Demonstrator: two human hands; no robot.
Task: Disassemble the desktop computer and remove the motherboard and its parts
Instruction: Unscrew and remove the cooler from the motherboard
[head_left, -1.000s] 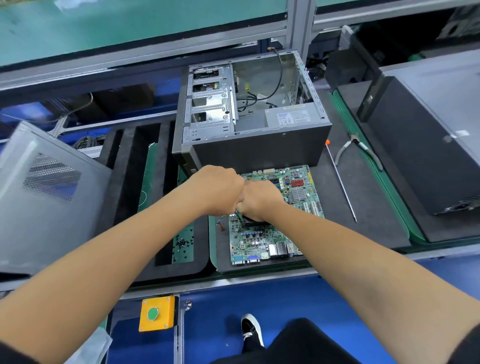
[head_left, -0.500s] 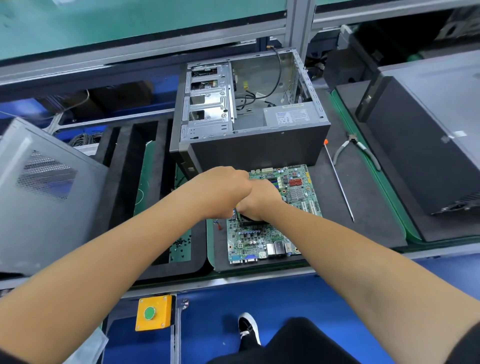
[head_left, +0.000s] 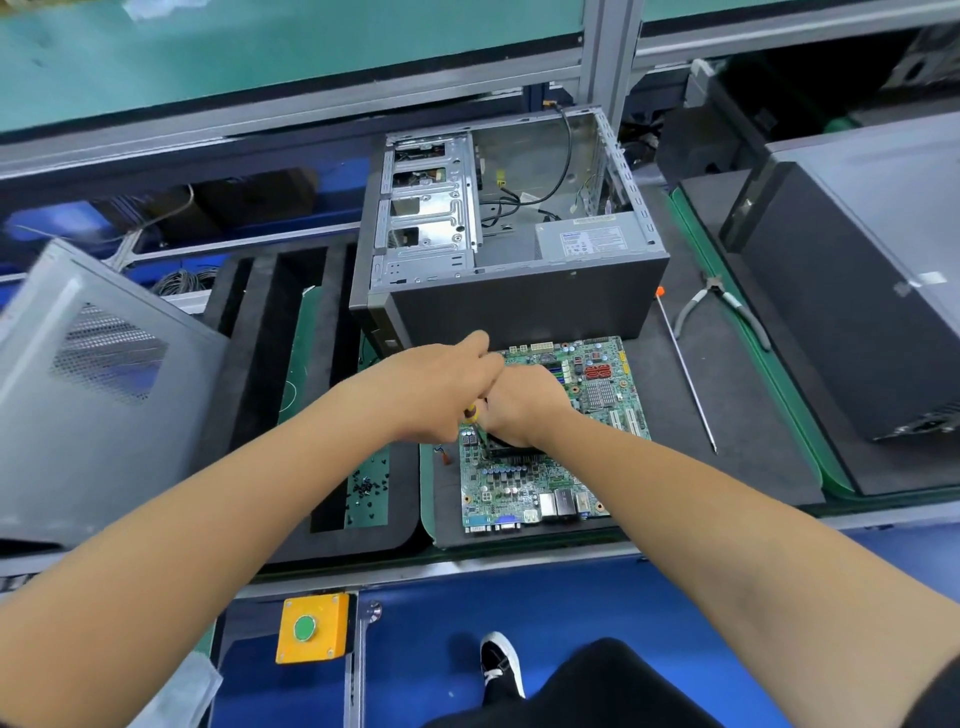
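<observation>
Both hands meet at the middle of the frame. The left hand grips a small screwdriver; the right hand holds the dark cooler on the green motherboard, below the open case. Next, probably, lift the cooler off gently.

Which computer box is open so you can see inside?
The middle computer case, just behind the motherboard, is open: its drive bays and wires show. The big dark case on the right is closed.
</observation>
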